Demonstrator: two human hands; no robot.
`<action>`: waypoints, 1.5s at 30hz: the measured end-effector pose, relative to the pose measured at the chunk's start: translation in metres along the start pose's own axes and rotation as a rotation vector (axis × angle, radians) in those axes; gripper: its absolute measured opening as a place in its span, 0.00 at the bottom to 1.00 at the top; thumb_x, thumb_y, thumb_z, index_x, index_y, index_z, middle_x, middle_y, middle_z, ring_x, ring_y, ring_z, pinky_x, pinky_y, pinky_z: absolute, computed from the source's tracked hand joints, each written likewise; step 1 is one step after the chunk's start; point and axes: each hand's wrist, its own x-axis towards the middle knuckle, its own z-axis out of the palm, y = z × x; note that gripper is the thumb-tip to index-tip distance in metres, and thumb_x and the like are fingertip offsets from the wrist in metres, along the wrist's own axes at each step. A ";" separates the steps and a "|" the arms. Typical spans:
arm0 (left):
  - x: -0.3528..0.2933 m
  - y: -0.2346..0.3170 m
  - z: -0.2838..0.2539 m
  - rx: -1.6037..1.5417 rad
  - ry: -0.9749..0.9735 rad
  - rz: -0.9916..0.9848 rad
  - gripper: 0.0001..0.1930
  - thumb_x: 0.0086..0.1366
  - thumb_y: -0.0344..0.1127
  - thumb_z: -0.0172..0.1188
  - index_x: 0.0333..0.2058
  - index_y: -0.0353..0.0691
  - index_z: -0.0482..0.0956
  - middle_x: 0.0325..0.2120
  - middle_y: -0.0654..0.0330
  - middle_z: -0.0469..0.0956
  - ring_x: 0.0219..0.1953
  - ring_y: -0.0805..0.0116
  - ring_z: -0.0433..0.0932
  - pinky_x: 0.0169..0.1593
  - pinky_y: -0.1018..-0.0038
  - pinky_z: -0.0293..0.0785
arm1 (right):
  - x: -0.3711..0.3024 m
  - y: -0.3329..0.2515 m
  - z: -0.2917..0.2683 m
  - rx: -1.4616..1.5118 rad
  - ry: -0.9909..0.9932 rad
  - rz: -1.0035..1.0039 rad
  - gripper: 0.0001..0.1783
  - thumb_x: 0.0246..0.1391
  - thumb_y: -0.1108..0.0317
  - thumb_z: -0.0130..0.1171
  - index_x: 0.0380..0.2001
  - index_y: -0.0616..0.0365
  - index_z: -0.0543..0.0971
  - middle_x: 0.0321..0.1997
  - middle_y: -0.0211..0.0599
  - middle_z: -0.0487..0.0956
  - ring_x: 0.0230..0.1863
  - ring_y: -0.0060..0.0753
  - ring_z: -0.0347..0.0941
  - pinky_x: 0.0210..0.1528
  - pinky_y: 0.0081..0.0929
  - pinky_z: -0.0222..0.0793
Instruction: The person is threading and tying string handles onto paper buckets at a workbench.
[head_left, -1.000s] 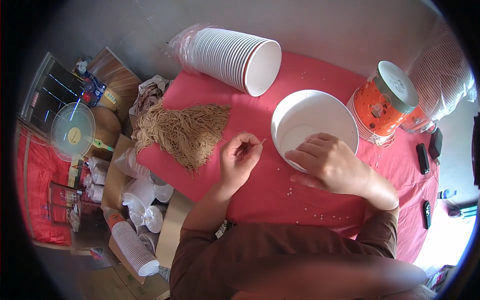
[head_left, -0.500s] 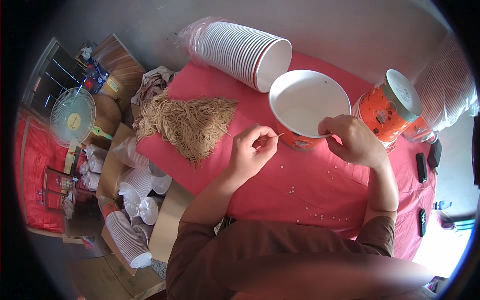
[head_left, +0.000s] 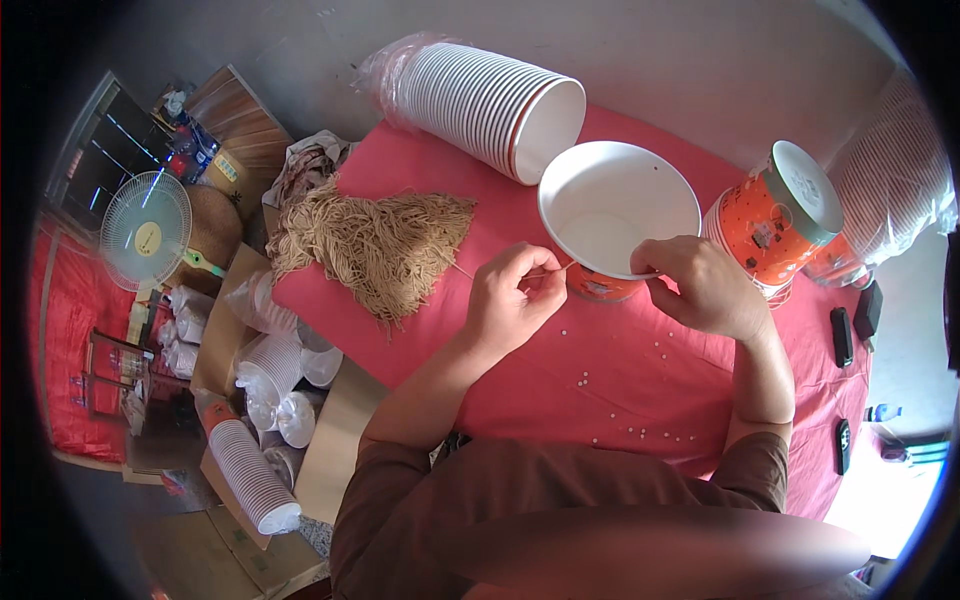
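Note:
A large paper bucket (head_left: 608, 205), white inside and orange outside, stands on the red-covered table with a small dark hole high in its far wall. My left hand (head_left: 515, 300) pinches a thin tan cord, whose tip (head_left: 569, 266) points toward the bucket's near left side. Over the near right rim, my right hand (head_left: 700, 287) is closed, fingers inside the wall and thumb outside; whether it also has cord in it is hidden. A heap of tan cords (head_left: 385, 245) lies left of my left hand.
Nested white buckets (head_left: 480, 105) lie behind. Upturned orange buckets (head_left: 765, 225) stand at right, beside black objects (head_left: 842, 337). Small white dots (head_left: 645, 434) speckle the near cloth. Below the table's left edge, an open carton (head_left: 345, 430) holds wrapped cups; a fan (head_left: 147, 235) stands beyond.
My left hand has moved slightly right and up, bringing the cord tip closer to the bucket. My right hand has shifted slightly left and stays at the rim.

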 end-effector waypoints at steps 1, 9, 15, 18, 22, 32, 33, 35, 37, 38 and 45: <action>0.000 0.000 0.000 -0.001 -0.007 -0.006 0.08 0.53 0.21 0.64 0.30 0.35 0.74 0.22 0.63 0.76 0.24 0.77 0.76 0.27 0.79 0.72 | 0.000 -0.001 0.000 -0.001 -0.003 -0.003 0.12 0.42 0.82 0.58 0.34 0.61 0.76 0.29 0.43 0.80 0.33 0.47 0.78 0.35 0.37 0.74; 0.002 0.003 0.001 0.015 -0.007 -0.025 0.07 0.54 0.21 0.65 0.29 0.34 0.75 0.22 0.63 0.76 0.23 0.77 0.76 0.26 0.80 0.72 | 0.000 -0.003 0.000 0.013 -0.008 -0.017 0.12 0.42 0.82 0.57 0.33 0.62 0.76 0.29 0.44 0.79 0.33 0.46 0.78 0.36 0.36 0.74; 0.004 0.004 0.002 0.017 0.031 0.014 0.06 0.56 0.21 0.66 0.29 0.33 0.76 0.23 0.61 0.78 0.23 0.78 0.77 0.26 0.81 0.73 | 0.003 -0.006 -0.004 0.075 -0.016 -0.071 0.11 0.46 0.76 0.64 0.36 0.63 0.77 0.29 0.42 0.80 0.34 0.45 0.79 0.38 0.35 0.74; 0.004 0.002 0.003 -0.007 0.042 0.010 0.06 0.57 0.21 0.66 0.29 0.33 0.77 0.23 0.61 0.78 0.23 0.79 0.77 0.26 0.81 0.73 | 0.008 -0.002 0.001 0.162 0.028 -0.033 0.12 0.49 0.72 0.64 0.38 0.63 0.79 0.31 0.41 0.81 0.35 0.44 0.79 0.38 0.36 0.73; 0.004 0.002 0.003 -0.003 0.027 0.010 0.06 0.57 0.22 0.66 0.30 0.33 0.77 0.23 0.62 0.78 0.23 0.79 0.77 0.26 0.80 0.73 | 0.033 0.000 0.008 0.075 0.063 0.033 0.10 0.51 0.71 0.63 0.38 0.58 0.81 0.31 0.40 0.82 0.33 0.43 0.80 0.38 0.36 0.73; 0.004 0.003 0.004 0.004 -0.001 0.019 0.05 0.59 0.24 0.66 0.31 0.34 0.77 0.24 0.61 0.78 0.24 0.78 0.77 0.26 0.80 0.72 | 0.045 -0.001 0.016 -0.064 0.051 -0.051 0.05 0.49 0.71 0.61 0.31 0.58 0.79 0.28 0.41 0.80 0.31 0.46 0.78 0.34 0.36 0.72; 0.003 0.002 0.003 -0.015 0.014 -0.003 0.06 0.59 0.24 0.66 0.32 0.34 0.77 0.24 0.61 0.79 0.24 0.79 0.77 0.26 0.80 0.72 | 0.042 -0.003 0.013 -0.101 0.125 -0.060 0.05 0.49 0.72 0.61 0.30 0.59 0.78 0.28 0.41 0.80 0.30 0.46 0.78 0.34 0.36 0.72; 0.001 -0.002 0.002 -0.029 0.033 -0.030 0.06 0.59 0.24 0.66 0.33 0.34 0.77 0.25 0.61 0.79 0.24 0.79 0.78 0.26 0.80 0.72 | 0.033 -0.001 0.007 -0.001 0.250 0.007 0.05 0.48 0.76 0.61 0.30 0.60 0.77 0.28 0.42 0.78 0.29 0.46 0.77 0.34 0.34 0.72; 0.000 -0.006 -0.003 0.006 0.024 -0.025 0.06 0.59 0.24 0.65 0.34 0.34 0.78 0.25 0.63 0.79 0.24 0.80 0.76 0.26 0.82 0.70 | 0.020 0.000 -0.005 0.142 0.376 0.064 0.05 0.47 0.82 0.58 0.30 0.66 0.75 0.31 0.41 0.78 0.34 0.35 0.78 0.41 0.27 0.72; -0.001 -0.007 -0.004 0.004 0.018 -0.027 0.06 0.59 0.24 0.65 0.34 0.34 0.78 0.25 0.63 0.79 0.24 0.80 0.76 0.26 0.82 0.70 | 0.015 0.000 -0.013 0.190 0.417 0.103 0.05 0.47 0.84 0.55 0.30 0.67 0.75 0.31 0.38 0.78 0.36 0.29 0.77 0.44 0.25 0.72; -0.002 -0.010 -0.011 -0.064 -0.004 -0.087 0.04 0.61 0.24 0.63 0.35 0.34 0.79 0.24 0.65 0.78 0.23 0.83 0.72 0.25 0.84 0.66 | -0.007 0.023 -0.043 0.629 0.636 -0.066 0.04 0.60 0.79 0.47 0.33 0.64 0.72 0.35 0.38 0.75 0.32 0.23 0.74 0.38 0.20 0.71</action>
